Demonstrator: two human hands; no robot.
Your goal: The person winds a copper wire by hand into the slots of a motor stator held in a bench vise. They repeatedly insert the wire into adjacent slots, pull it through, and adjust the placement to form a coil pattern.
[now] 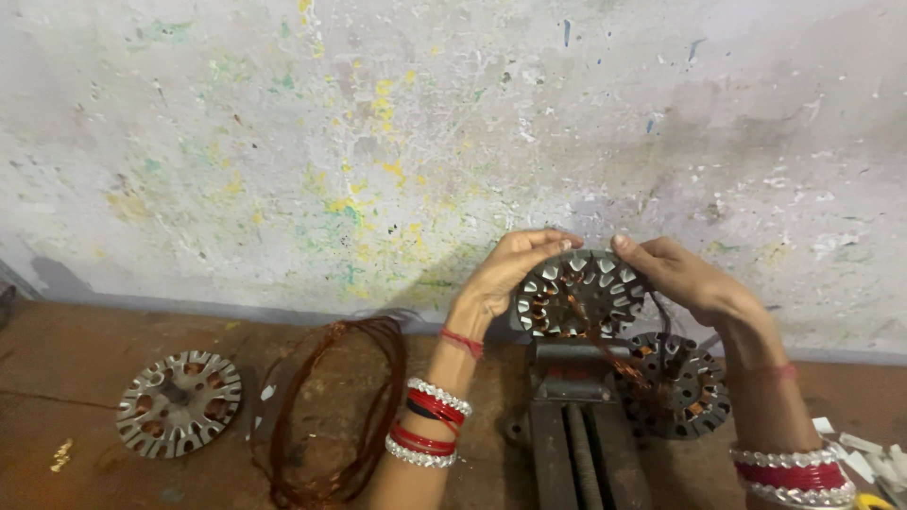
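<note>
Two hands grip slotted stator core: left hand, right hand closed on stator | vise below | loose copper wire may snag on slots.

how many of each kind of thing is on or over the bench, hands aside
Round slotted metal stator cores: 3 (one held, one behind the vise, one lying at left)
Loose loops of reddish copper wire: 1
Dark metal bench vise: 1
Total: 5

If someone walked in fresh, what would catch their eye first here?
First, the left hand and right hand gripping a round slotted metal stator against the paint-speckled wall, above a dark metal stand. Then the loop of copper wire lying beside another stator at the left.
</note>
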